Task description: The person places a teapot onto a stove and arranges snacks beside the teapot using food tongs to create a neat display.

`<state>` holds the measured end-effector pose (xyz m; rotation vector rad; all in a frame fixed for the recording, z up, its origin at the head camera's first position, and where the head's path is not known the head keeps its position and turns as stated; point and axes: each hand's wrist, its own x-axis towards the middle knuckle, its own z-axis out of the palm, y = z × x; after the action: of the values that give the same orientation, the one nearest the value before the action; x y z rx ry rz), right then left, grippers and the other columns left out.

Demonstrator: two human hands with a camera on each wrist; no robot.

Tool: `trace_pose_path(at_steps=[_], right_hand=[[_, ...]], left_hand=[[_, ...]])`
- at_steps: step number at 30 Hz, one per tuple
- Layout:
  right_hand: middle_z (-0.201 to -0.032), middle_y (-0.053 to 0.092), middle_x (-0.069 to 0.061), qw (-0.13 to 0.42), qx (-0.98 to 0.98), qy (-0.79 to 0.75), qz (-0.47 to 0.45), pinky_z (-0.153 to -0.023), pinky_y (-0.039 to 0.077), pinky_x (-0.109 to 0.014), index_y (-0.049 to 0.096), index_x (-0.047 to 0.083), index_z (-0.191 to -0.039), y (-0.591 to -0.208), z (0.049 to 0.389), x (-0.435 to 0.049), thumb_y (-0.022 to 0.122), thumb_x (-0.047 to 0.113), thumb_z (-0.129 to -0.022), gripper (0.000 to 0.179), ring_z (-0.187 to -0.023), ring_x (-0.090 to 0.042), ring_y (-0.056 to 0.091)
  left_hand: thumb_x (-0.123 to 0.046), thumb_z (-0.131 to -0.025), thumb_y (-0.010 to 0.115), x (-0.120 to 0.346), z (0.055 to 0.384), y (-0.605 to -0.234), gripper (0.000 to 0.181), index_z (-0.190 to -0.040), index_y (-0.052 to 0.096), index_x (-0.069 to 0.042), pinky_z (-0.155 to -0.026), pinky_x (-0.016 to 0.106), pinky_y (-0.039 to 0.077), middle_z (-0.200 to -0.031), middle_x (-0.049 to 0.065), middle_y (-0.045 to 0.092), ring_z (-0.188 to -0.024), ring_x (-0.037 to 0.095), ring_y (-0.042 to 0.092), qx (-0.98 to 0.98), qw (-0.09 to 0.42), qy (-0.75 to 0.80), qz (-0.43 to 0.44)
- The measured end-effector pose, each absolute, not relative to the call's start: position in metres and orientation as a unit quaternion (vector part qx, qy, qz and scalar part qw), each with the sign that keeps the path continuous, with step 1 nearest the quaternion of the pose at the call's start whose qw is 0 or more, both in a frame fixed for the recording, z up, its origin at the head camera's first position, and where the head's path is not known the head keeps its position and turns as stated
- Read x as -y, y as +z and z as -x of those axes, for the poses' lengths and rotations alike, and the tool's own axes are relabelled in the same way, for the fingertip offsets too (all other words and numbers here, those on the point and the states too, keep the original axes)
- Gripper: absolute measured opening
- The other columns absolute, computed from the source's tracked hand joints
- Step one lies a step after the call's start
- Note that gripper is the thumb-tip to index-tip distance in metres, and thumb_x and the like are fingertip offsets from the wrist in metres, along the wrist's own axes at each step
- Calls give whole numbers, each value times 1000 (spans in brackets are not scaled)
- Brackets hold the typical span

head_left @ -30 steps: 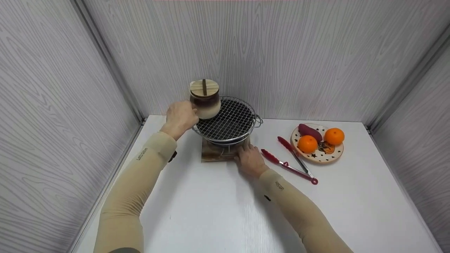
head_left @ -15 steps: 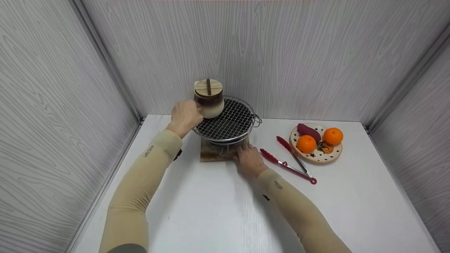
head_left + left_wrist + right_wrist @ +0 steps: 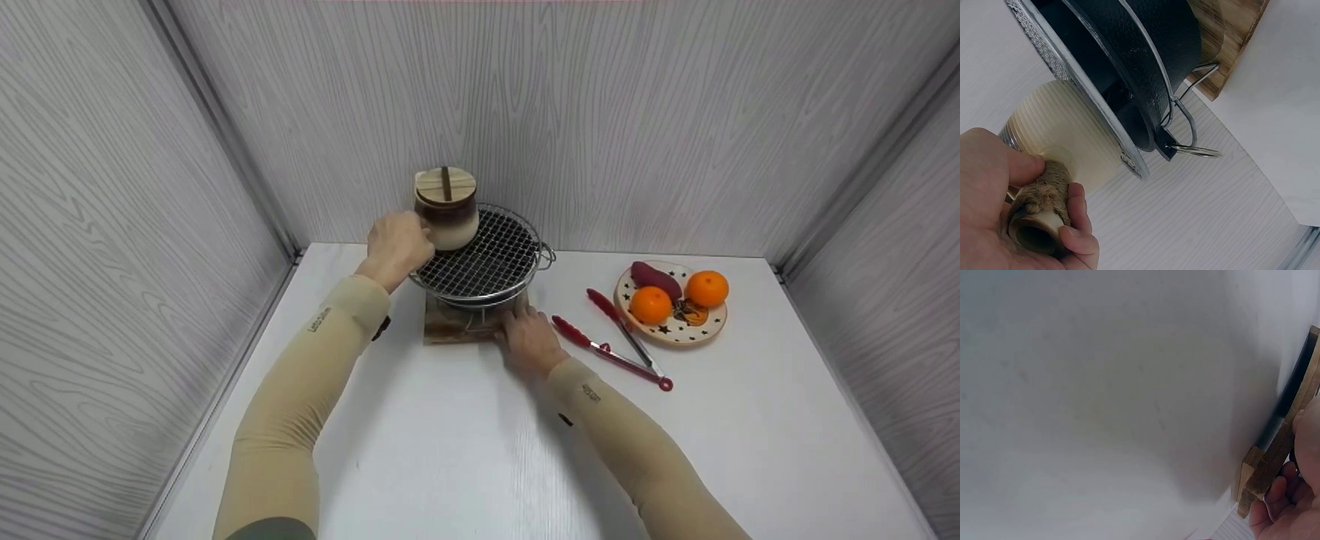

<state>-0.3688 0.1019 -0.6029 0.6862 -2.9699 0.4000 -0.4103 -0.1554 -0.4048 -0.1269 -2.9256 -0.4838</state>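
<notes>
A side-handled teapot (image 3: 454, 230) with a brown-to-cream body and a wooden lid (image 3: 446, 185) stands at the left part of the round wire grill mesh (image 3: 502, 251). My left hand (image 3: 397, 246) grips its handle; the left wrist view shows thumb and fingers curled round the twine-wrapped, hollow handle (image 3: 1044, 194). Beneath the mesh is a black stove bowl (image 3: 1154, 42) on a wooden board (image 3: 450, 330). My right hand (image 3: 532, 341) holds the board's front right corner, its fingers bent at the wooden edge (image 3: 1275, 467) in the right wrist view.
Red-tipped tongs (image 3: 626, 360) lie spread to the right of my right hand. Beyond them a star-patterned plate (image 3: 682, 335) bears two oranges (image 3: 707, 289) and a purple sweet potato (image 3: 655, 279). A grey wood-grain wall (image 3: 562, 112) rises close behind the grill.
My left hand and the teapot shifted slightly right over the mesh during the first half second, then stayed nearly still. The right hand remains at the board's corner.
</notes>
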Motion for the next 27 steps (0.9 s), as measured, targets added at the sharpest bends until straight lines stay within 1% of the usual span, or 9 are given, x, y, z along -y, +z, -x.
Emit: trace_pose_path(at_steps=[3,6,13,15,19,23,27], right_hand=[[-155,58,-29,38,964,130,-227,-113,54,-63,63,0,-137,-601,369,-102,61,31,-115,38,-131,-46,65],[-156,57,-29,39,965,123,-228,-114,54,-62,63,1,-138,-601,369,-102,60,32,-115,39,-133,-45,64],[-144,62,-28,67,962,120,-235,-103,57,-63,64,-1,-131,-608,370,-101,63,30,-114,36,-123,-45,67],[-142,63,-27,65,963,117,-234,-102,57,-62,64,-1,-130,-608,370,-101,62,31,-114,36,-120,-44,68],[-144,63,-27,49,965,115,-230,-105,56,-62,64,0,-133,-608,371,-101,60,32,-115,37,-123,-44,67],[-155,58,-27,35,967,116,-223,-111,54,-62,62,1,-140,-606,370,-100,58,34,-116,41,-130,-44,65],[-154,59,-28,41,967,120,-220,-109,55,-62,63,1,-139,-605,369,-100,60,33,-115,41,-130,-45,65]], left_hand=[[-22,-101,67,155,410,-404,27,-105,81,0,-95,62,63,-112,25,82,-108,50,78,983,87,-157,46],[-21,-100,67,154,409,-403,24,-100,81,-1,-93,62,64,-109,23,82,-105,49,78,983,87,-152,47],[-21,-102,65,152,407,-401,26,-98,81,-2,-92,62,65,-110,25,83,-106,50,79,986,84,-134,50],[-20,-101,65,152,406,-401,24,-93,79,-3,-92,63,65,-109,25,83,-106,50,79,986,84,-134,49],[-17,-100,64,153,405,-401,22,-87,76,-5,-92,63,65,-106,23,82,-104,50,79,985,87,-139,48],[-18,-100,64,153,405,-403,22,-90,77,-4,-90,65,65,-108,25,82,-105,51,78,984,104,-139,42],[-20,-101,65,153,404,-407,24,-100,77,1,-89,65,65,-111,28,81,-107,52,78,983,125,-127,39]])
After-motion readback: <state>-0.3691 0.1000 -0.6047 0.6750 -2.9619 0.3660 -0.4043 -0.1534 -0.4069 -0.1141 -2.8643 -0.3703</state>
